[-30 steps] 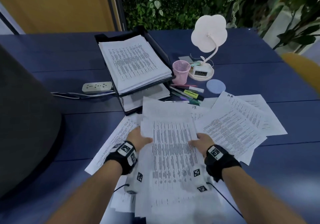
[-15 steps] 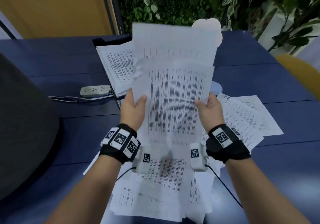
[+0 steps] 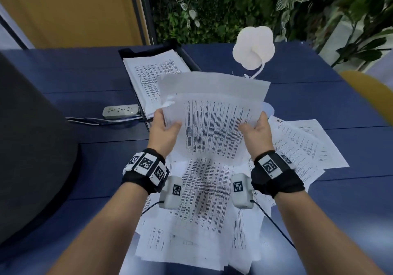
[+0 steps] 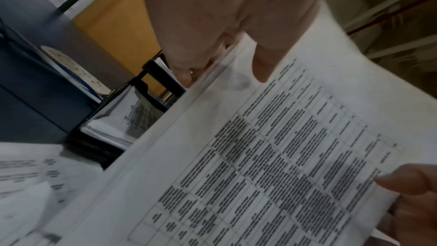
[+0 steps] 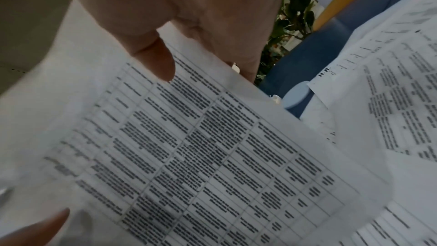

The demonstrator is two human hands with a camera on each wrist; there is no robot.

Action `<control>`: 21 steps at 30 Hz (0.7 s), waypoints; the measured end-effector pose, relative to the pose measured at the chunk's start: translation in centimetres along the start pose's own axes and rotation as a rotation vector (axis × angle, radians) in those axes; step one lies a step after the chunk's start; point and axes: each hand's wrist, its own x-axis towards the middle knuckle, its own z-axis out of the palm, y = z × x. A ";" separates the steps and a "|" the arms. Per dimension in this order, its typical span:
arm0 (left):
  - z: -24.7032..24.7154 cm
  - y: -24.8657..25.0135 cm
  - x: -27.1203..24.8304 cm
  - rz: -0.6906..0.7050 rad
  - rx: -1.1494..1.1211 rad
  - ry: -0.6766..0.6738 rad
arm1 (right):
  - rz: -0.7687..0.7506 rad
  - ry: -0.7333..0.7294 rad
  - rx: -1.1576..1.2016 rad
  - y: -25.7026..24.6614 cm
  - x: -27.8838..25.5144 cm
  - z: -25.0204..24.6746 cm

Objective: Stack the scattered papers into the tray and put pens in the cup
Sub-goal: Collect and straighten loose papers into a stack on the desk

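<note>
Both hands hold a sheaf of printed papers (image 3: 214, 115) up above the desk. My left hand (image 3: 164, 130) grips its left edge, thumb on the front (image 4: 267, 64). On the opposite edge my right hand (image 3: 256, 131) grips likewise, thumb on the print (image 5: 156, 59). The sheaf (image 4: 272, 156) (image 5: 189, 147) tilts away toward the black tray (image 3: 136, 52), which holds a paper stack (image 3: 153, 77). More loose papers lie below (image 3: 202, 221) and to the right (image 3: 302, 147). The held sheaf hides the pink cup and the pens.
A white flower-shaped lamp (image 3: 253, 47) stands behind the sheaf. A power strip (image 3: 120, 111) with cable lies left of the tray. A dark chair back (image 3: 32, 136) fills the left side, a yellow chair (image 3: 370, 96) the right. A pale blue disc (image 5: 295, 94) lies beside the papers.
The hands lifted the sheaf off the desk a second ago, raised it upright, and have now tipped its top edge forward and lower, toward the tray.
</note>
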 end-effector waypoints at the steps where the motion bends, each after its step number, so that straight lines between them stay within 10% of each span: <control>1: 0.0 -0.2 0.0 -0.025 -0.014 -0.026 | 0.026 -0.019 -0.002 0.2 0.0 0.0; 14: 0.1 -0.7 0.5 0.037 -0.164 -0.079 | 0.039 0.007 -0.072 2.1 -0.2 -0.1; 21: 0.1 -4.6 1.2 -0.061 0.353 -0.177 | 0.246 0.041 -0.099 6.1 -0.2 -0.6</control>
